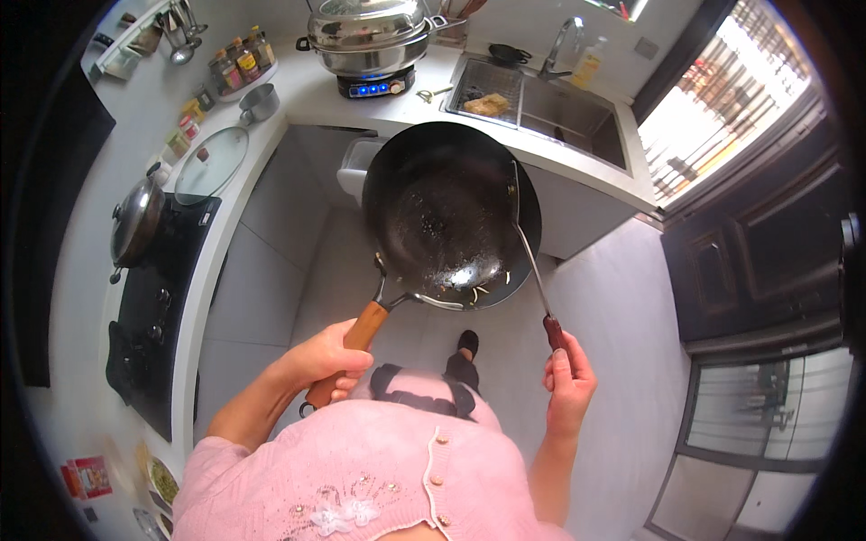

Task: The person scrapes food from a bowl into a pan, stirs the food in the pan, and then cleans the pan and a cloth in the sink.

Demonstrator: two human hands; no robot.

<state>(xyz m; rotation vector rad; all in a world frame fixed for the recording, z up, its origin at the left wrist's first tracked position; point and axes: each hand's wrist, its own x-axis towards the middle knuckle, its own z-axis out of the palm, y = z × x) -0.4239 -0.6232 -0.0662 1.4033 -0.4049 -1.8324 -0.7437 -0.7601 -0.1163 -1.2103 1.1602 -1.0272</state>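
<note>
My left hand (336, 358) is closed around the wooden handle (365, 329) of a large dark wok (440, 209), held up over the floor. The wok's inside is wet and shiny, with a few pale food shreds (479, 293) near its lower rim. Between the fingers of my right hand (570, 374) is the dark red-brown handle of a metal spatula (533, 264). The spatula's blade lies at the right inside wall of the wok; I cannot tell whether it touches.
Ahead, a lidded steel pot (371, 40) stands on a lit electric cooker (376, 84). A sink (575, 122) with a drain basket lies to its right. On the left counter are a cooktop (166, 297), a lidded pan (137, 223), a glass lid (213, 162) and a small saucepan (260, 103).
</note>
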